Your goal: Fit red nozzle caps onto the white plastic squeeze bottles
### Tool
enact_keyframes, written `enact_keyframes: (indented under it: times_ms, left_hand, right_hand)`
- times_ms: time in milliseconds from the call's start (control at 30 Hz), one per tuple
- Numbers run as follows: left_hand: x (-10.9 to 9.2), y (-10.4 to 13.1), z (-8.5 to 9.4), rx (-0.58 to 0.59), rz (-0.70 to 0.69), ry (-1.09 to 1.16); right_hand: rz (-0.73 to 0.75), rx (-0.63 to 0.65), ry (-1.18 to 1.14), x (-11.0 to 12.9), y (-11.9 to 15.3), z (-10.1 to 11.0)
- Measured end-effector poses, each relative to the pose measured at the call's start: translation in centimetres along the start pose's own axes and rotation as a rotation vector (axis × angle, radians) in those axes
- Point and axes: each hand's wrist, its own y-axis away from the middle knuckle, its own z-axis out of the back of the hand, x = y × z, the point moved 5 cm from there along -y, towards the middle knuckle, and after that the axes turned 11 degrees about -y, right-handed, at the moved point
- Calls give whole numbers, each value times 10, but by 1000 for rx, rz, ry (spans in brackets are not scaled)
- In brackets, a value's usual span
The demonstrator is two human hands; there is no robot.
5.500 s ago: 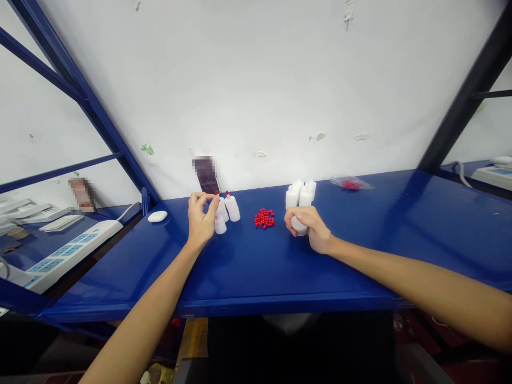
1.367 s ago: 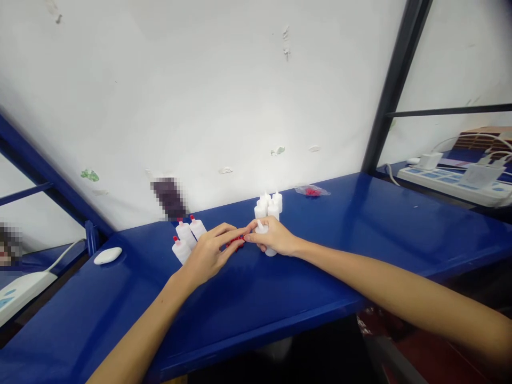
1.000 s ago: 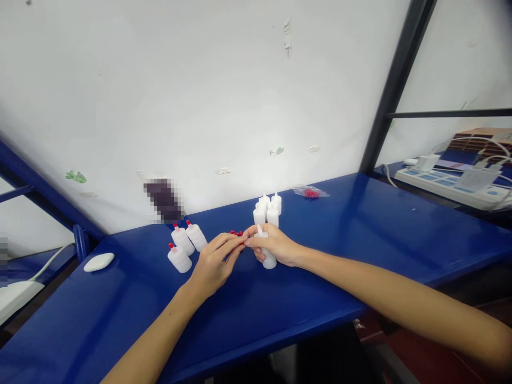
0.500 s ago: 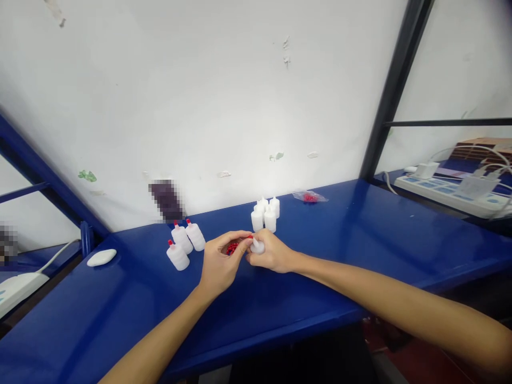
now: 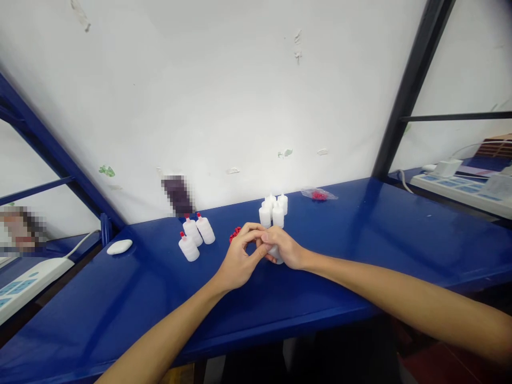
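Centrally in the frame, the right hand (image 5: 286, 247) is wrapped around a white plastic squeeze bottle (image 5: 279, 260), whose base shows below the fingers. The left hand (image 5: 240, 258) is curled, its fingertips meeting the right hand at the bottle's hidden top; whether they pinch anything I cannot tell. Small red plastic caps (image 5: 234, 233) lie just above the left hand. Three white red-tipped bottles (image 5: 192, 232) stand left of centre, and white uncapped bottles (image 5: 278, 216) cluster directly above the right hand.
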Motion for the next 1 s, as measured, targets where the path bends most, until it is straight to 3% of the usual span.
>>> enact_keyframes:
  times_ms: [100, 200, 267, 367, 400, 467, 567, 700, 833, 1000]
  left_hand:
    - [-1, 3, -2, -55, -24, -42]
    - [-6, 4, 16, -196, -71, -142]
    - [-8, 5, 44, -376, -91, -199]
    - [-1, 17, 104, -718, -65, -304]
    - [5, 21, 121, -766, -26, -358]
    - [23, 30, 148, -754, 76, -438]
    - [51, 46, 168, -760, 231, -450]
    - [65, 57, 167, -778, 276, -441]
    - [68, 55, 158, -644, 231, -462]
    - [72, 55, 158, -597, 268, -506]
  right_hand:
    - [10, -12, -3, 1, 2, -2]
    - [-7, -35, -9, 1, 4, -4]
    - [-73, -47, 43, -2, 5, -4]
    - [-124, -29, 222, -5, 6, -3]
    - [-104, -16, 291, -3, 5, -3]
    - [-53, 18, 397, 2, 4, -2]
    - [-47, 97, 469, 9, 4, -3]
    - [-24, 115, 440, 15, 6, -4]
    - [33, 80, 397, 14, 7, -4]
    - [-138, 103, 366, 1, 10, -7]
